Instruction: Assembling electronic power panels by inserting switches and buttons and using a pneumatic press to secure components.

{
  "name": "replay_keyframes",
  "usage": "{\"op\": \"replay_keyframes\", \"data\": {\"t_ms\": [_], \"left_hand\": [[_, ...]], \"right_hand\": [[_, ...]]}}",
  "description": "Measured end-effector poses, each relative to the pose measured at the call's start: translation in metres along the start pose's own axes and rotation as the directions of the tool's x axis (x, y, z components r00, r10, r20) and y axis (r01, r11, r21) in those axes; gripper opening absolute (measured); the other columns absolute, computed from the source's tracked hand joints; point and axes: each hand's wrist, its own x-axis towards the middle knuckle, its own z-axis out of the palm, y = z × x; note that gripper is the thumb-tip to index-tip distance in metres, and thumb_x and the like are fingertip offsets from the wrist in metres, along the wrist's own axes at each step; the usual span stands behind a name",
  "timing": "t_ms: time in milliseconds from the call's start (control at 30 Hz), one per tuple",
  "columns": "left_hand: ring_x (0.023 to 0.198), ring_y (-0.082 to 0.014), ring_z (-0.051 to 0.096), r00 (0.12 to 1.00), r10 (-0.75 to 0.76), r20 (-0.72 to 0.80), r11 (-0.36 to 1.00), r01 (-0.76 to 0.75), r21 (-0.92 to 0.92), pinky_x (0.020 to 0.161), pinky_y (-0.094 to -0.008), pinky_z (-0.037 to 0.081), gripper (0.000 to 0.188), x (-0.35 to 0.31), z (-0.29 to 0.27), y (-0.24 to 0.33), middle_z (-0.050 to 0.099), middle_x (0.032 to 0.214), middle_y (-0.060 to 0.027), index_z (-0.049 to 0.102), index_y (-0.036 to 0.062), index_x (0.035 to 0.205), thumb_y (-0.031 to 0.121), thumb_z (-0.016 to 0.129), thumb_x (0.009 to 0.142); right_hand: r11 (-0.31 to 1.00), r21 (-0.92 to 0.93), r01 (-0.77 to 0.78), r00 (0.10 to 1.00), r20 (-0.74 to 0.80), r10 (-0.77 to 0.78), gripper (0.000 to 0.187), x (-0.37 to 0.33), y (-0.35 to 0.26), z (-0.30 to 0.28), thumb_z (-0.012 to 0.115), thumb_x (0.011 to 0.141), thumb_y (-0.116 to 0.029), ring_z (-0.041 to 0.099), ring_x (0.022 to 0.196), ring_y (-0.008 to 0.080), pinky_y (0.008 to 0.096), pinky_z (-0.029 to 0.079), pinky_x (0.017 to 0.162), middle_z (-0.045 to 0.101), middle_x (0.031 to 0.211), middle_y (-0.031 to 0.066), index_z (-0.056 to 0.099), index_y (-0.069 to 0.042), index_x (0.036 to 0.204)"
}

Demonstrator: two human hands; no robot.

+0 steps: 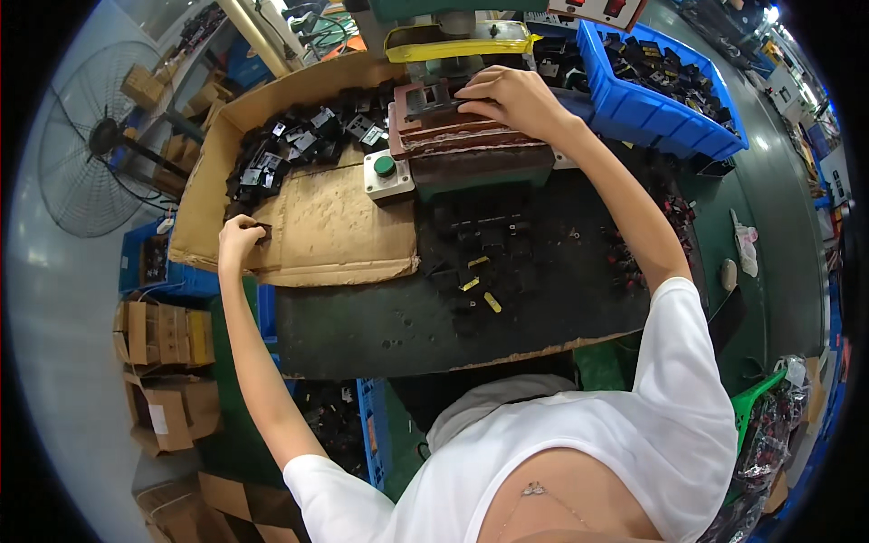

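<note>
My left hand (239,239) is at the left side of the open cardboard box, its fingers closed on a small black plastic part (263,233). Under the press head, my right hand (516,101) reaches over the brown layered fixture block (471,138). Its fingertips pinch the end of a black plastic frame (433,101) lying on that block. A pile of black plastic housings (299,140), some with metal plates, fills the far part of the cardboard box (339,231). Beside the fixture sits a green push button (385,166) on a pale control box.
Black parts and yellow pieces (491,302) lie scattered on the dark worktable (362,335). A blue crate (665,127) of black parts stands at the far right. The press (460,45), wrapped with yellow tape, rises behind the fixture. A large fan (104,136) stands at the left.
</note>
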Motion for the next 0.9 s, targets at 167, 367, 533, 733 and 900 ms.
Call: {"op": "replay_keyframes", "data": {"t_ms": [167,367,533,733,900], "left_hand": [[0.084,-0.0237,0.062,0.998,-0.062,0.008,0.995,0.062,0.075,0.077,-0.0308,0.048,0.038,-0.005,0.001,0.018,0.065,0.090,-0.0174,0.064,-0.0021,0.094,0.015,0.067,0.060],[0.092,-0.0147,0.056,0.986,0.165,0.035,0.753,-0.103,-0.649,0.082,-0.0249,0.043,0.037,-0.009,0.011,0.058,0.059,0.100,-0.0100,0.057,-0.0048,0.109,0.004,0.061,0.073],[0.098,-0.0199,0.055,0.924,0.365,0.119,0.215,0.041,-0.976,0.089,-0.0289,0.043,0.030,-0.021,0.025,0.126,0.057,0.101,-0.0149,0.053,-0.0086,0.107,0.002,0.053,0.079],[0.104,-0.0308,0.053,0.747,0.654,0.122,-0.186,0.315,-0.931,0.097,-0.0394,0.042,0.032,-0.026,0.044,0.185,0.054,0.108,-0.0212,0.046,-0.0071,0.110,-0.004,0.047,0.079],[0.104,-0.0308,0.054,0.723,0.681,0.118,-0.088,0.240,-0.967,0.096,-0.0390,0.041,0.033,-0.028,0.047,0.215,0.054,0.110,-0.0195,0.047,-0.0046,0.112,-0.005,0.048,0.079]], "right_hand": [[0.992,-0.017,-0.128,0.991,0.024,0.128,0.039,-0.013,0.003,-0.008,0.056,0.084,-0.040,0.059,0.095,0.0251,0.0358,0.051,0.075,0.062,0.105,0.0086,0.062,-0.011,0.108],[0.960,0.146,-0.238,0.970,-0.013,0.243,0.039,-0.049,-0.003,-0.039,0.054,0.088,-0.034,0.056,0.102,0.0274,0.0362,0.049,0.081,0.058,0.114,0.0089,0.054,-0.012,0.120],[0.979,0.120,-0.164,0.980,-0.098,0.176,0.035,-0.058,0.010,-0.031,0.056,0.087,-0.030,0.054,0.104,0.0291,0.0387,0.046,0.085,0.058,0.112,0.0099,0.057,-0.011,0.117],[0.988,-0.037,-0.150,0.987,-0.054,0.148,0.030,-0.043,-0.010,-0.010,0.056,0.086,-0.029,0.050,0.109,0.0310,0.0410,0.040,0.093,0.056,0.115,0.0129,0.061,-0.013,0.112],[0.979,-0.127,-0.163,0.983,-0.105,0.150,0.027,-0.045,-0.024,-0.010,0.055,0.086,-0.027,0.052,0.105,0.0281,0.0397,0.040,0.092,0.058,0.109,0.0099,0.062,-0.015,0.110]]}}
